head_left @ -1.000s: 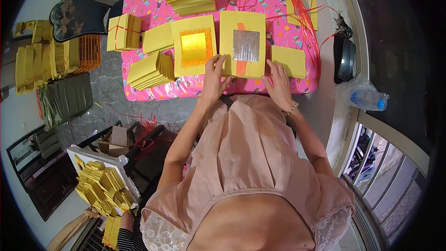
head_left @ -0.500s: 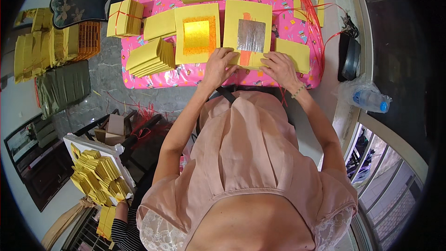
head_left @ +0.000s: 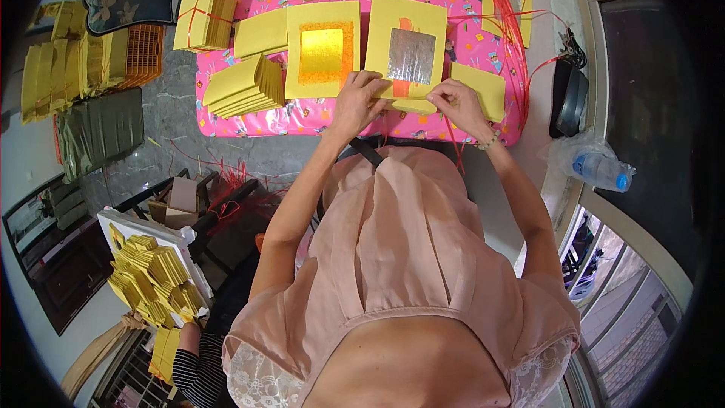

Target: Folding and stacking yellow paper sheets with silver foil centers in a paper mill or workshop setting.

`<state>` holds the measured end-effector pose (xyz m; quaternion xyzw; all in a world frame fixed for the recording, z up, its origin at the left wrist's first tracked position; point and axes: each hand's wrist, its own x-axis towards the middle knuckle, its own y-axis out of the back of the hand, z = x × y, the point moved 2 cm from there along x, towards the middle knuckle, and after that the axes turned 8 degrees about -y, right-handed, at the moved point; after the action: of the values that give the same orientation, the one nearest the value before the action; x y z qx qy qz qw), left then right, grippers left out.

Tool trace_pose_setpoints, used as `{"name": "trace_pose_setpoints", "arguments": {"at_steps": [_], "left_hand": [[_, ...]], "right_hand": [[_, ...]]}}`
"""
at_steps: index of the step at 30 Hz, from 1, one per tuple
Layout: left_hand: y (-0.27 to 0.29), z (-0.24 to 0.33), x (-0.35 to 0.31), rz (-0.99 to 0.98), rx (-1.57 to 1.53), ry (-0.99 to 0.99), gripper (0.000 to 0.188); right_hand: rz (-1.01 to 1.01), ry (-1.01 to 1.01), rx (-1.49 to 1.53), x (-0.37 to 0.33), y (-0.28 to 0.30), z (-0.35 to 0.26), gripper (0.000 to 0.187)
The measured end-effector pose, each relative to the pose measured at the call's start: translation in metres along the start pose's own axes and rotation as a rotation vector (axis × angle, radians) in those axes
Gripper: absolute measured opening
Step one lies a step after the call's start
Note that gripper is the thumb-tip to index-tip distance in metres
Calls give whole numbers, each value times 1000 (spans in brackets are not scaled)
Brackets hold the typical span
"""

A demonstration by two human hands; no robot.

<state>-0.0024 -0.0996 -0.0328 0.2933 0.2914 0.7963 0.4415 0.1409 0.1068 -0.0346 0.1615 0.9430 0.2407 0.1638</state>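
Two hands, left hand (head_left: pixel 356 106) and right hand (head_left: pixel 459 102), pinch one silver-foiled yellow paper sheet (head_left: pixel 408 49) in their fingers beside one gold-foiled sheet (head_left: pixel 323 49).

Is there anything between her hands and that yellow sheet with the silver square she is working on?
Nothing visible. The left hand and the right hand both rest on the near edge of the silver-square sheet. The gold-square sheet lies beside it, to the left.
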Motion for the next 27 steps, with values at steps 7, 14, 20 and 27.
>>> {"name": "trace_pose_setpoints", "arguments": {"at_steps": [7, 14, 20, 27], "left_hand": [[0, -1, 2, 9, -5, 26, 36], [1, 2, 2, 7, -23, 67, 38], [2, 1, 4, -7, -3, 50, 39], [9, 10, 13, 9, 125, -34, 38]], "right_hand": [[-61, -89, 123, 8, -3, 19, 17], [-63, -81, 202, 10, -6, 22, 19], [-4, -54, 5, 7, -2, 9, 22], [19, -4, -123, 5, 7, -18, 23]]}}
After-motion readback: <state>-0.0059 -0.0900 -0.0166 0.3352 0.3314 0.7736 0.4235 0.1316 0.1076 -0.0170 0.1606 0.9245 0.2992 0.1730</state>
